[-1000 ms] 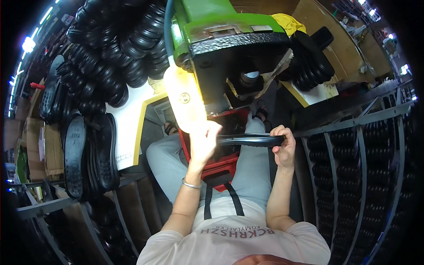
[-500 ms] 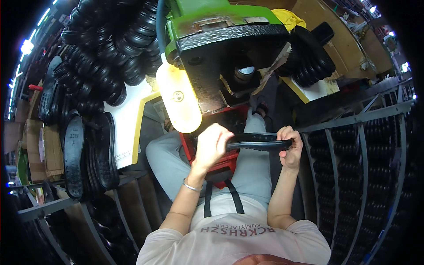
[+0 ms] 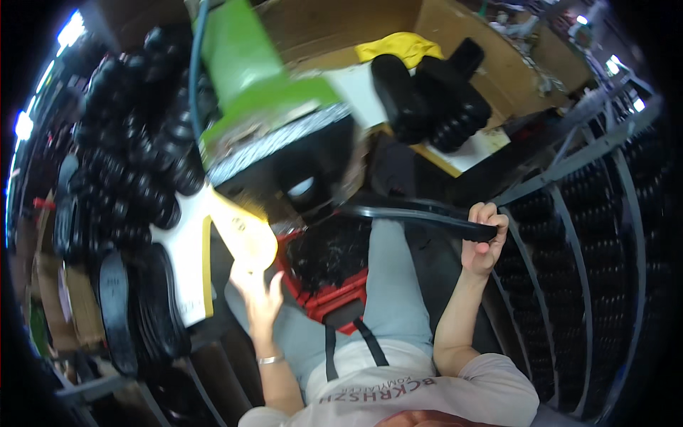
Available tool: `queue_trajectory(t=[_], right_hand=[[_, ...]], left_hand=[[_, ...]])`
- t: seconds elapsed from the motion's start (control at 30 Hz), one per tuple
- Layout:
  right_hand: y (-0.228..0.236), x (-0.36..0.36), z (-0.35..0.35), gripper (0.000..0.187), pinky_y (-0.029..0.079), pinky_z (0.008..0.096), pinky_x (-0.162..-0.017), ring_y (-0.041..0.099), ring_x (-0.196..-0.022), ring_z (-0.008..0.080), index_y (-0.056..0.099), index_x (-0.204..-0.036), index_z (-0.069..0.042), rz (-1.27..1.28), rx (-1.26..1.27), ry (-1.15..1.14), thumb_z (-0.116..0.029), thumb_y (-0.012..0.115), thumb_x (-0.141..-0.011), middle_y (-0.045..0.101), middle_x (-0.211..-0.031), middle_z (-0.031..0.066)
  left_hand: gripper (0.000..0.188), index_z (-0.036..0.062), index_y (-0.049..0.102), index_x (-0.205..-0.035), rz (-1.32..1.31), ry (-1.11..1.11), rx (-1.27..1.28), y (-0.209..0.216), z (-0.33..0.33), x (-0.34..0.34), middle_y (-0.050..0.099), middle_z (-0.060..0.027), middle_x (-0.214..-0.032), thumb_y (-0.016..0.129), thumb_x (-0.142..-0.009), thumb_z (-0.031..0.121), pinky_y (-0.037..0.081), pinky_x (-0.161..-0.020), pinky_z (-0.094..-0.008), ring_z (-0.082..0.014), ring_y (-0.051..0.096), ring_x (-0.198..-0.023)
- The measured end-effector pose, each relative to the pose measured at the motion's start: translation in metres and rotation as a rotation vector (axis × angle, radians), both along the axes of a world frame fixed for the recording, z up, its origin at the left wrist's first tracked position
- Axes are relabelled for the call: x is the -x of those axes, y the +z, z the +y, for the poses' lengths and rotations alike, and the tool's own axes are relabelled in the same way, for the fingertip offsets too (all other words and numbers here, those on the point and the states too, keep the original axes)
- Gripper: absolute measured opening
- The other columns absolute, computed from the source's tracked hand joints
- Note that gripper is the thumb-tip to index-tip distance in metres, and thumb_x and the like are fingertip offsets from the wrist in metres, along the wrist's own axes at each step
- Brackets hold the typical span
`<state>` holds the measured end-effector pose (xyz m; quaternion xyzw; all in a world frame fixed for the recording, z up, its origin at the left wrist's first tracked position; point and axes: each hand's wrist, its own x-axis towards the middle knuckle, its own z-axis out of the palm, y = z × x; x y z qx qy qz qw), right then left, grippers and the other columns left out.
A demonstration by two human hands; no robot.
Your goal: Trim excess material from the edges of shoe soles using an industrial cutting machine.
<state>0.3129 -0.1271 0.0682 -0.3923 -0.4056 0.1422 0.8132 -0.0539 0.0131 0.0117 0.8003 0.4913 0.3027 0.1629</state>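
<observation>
My right hand grips one end of a black shoe sole, its fingers wrapped over the edge. The sole's other end reaches left to the dark underside of the green machine; whether it touches there I cannot tell. My left hand is off the sole, with thumb and fingers apart and nothing seen in it. It is just below the glowing lamp, whose glare washes out the fingertips. Between my knees sits a red crate with black scraps inside.
Black soles are heaped at the far left, with several more standing upright nearer. Further soles and a yellow cloth lie at the back right. Metal racks full of soles line my right side.
My left hand has let go of the sole and moved left and down to beside the lamp. My right hand keeps hold of the sole. The view has shifted, so the machine appears further left.
</observation>
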Motion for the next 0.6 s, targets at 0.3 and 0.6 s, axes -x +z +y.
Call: queue_trajectory(t=[0.3, 0.6], right_hand=[[0.037, -0.059, 0.128, 0.040, 0.043, 0.0347, -0.079, 0.055, -0.091, 0.0256, 0.060, -0.099, -0.008, -0.730, -0.082, -0.602, -0.018, 0.085, -0.070, 0.058, -0.095, 0.0080], [0.003, -0.082, 0.198, 0.025, 0.043, 0.0385, -0.082, 0.060, -0.093, 0.0275, 0.068, -0.094, -0.010, -0.977, 0.293, -0.606, -0.015, 0.077, -0.071, 0.065, -0.095, 0.0065]], left_hand=[[0.056, 0.0053, 0.051, -0.132, 0.706, 0.716, -0.261, 0.063, -0.035, 0.128, 0.039, -0.0129, -0.147, 0.069, -0.081, 0.022, 0.029, -0.108, -0.0515, -0.0357, 0.032, -0.138], [0.055, 0.0026, 0.051, -0.135, 0.581, 0.481, -0.270, 0.007, -0.056, 0.253, 0.053, -0.0182, -0.133, 0.059, -0.088, 0.032, 0.036, -0.103, -0.0478, -0.0365, 0.048, -0.124]])
